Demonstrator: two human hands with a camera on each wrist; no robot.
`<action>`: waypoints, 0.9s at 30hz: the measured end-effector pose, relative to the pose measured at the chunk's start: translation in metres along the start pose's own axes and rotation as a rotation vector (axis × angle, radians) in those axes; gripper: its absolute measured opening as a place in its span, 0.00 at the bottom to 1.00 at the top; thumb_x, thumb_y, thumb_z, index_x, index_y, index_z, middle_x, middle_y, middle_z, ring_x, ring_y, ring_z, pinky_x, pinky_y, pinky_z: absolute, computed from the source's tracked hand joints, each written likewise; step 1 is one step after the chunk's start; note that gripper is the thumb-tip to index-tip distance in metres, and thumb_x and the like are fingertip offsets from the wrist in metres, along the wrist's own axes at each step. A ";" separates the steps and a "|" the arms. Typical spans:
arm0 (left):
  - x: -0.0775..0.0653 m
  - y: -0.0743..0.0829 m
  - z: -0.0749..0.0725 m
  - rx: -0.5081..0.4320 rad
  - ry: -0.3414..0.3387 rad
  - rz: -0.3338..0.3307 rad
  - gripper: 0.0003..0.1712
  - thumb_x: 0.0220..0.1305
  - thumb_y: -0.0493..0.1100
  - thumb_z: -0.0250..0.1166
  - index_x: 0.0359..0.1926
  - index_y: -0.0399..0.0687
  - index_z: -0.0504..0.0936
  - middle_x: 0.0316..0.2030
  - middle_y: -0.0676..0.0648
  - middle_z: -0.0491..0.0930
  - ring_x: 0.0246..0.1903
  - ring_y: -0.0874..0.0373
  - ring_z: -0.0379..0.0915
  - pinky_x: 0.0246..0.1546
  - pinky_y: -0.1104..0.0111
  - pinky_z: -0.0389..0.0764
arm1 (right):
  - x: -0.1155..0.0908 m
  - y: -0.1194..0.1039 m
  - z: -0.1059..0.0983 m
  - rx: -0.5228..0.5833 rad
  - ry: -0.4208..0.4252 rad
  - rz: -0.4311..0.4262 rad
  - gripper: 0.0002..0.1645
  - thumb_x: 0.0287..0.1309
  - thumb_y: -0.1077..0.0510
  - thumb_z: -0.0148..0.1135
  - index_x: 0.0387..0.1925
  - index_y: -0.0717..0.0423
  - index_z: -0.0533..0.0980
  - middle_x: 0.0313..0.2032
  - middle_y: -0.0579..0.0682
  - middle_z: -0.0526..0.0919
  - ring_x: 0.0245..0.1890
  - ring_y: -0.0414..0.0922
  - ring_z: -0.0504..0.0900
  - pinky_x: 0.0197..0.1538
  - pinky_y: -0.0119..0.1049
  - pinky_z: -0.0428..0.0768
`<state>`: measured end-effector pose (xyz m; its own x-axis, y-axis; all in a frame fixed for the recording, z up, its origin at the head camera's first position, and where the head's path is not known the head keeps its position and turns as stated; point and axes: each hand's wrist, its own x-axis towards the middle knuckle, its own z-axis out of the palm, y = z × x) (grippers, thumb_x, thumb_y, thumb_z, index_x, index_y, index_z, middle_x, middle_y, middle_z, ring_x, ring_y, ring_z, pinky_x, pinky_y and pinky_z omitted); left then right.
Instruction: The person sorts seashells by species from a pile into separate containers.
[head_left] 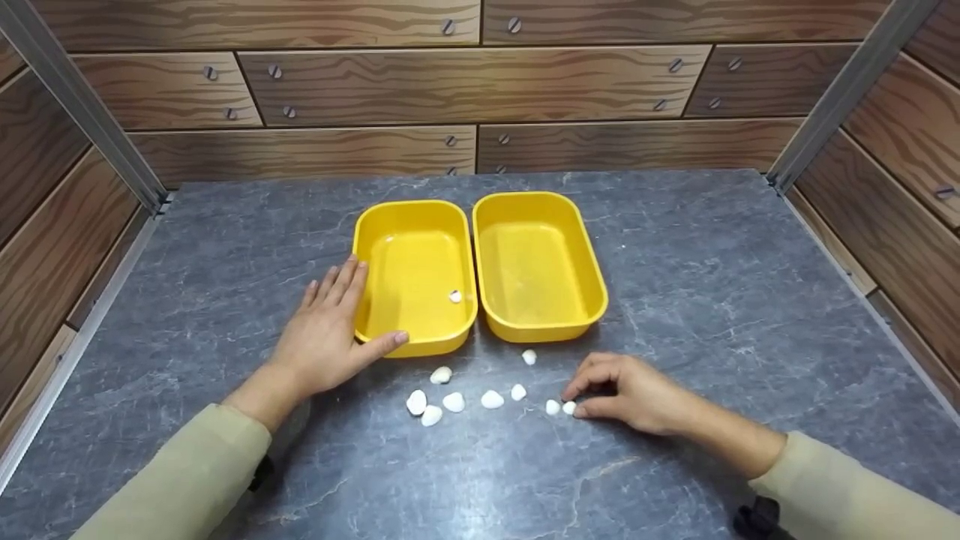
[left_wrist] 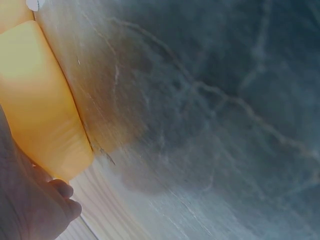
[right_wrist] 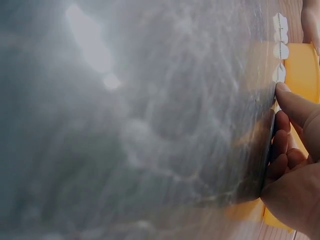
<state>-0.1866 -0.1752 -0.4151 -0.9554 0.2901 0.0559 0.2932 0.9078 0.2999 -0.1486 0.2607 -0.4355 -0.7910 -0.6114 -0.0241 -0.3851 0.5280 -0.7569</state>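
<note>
My left hand (head_left: 319, 341) rests against the left yellow tub (head_left: 412, 349), its fingers straight along the side wall and its thumb over the front rim. Inside that tub lies one small white seashell (head_left: 455, 297). On the tabletop, my right hand (head_left: 637, 394) has its thumb and forefinger at a small white shell (head_left: 569, 408), the thumb tip right against it. Just left of it sits another small shell (head_left: 553, 407). In the right wrist view, the right thumb (right_wrist: 297, 107) and curled fingers show beside the row of shells (right_wrist: 281, 50).
A second yellow tub (head_left: 536, 330) stands close to the right of the first. Several white shells (head_left: 492, 399) lie loose in front of the tubs, with one shell (head_left: 529, 357) near the right tub's front wall. Wood-patterned panels (head_left: 480, 82) border the grey marbled table (head_left: 697, 300).
</note>
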 end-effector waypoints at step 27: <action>0.001 0.001 0.002 -0.007 0.001 -0.005 0.69 0.66 0.84 0.51 0.86 0.40 0.41 0.85 0.40 0.39 0.83 0.37 0.38 0.81 0.44 0.39 | -0.001 -0.005 -0.003 -0.193 -0.041 -0.250 0.07 0.65 0.59 0.74 0.41 0.43 0.86 0.40 0.37 0.87 0.40 0.37 0.83 0.47 0.40 0.84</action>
<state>-0.1877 -0.1737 -0.4163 -0.9569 0.2851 0.0552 0.2880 0.9073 0.3065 -0.1479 0.2606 -0.4296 -0.6416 -0.7579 0.1178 -0.6518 0.4579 -0.6045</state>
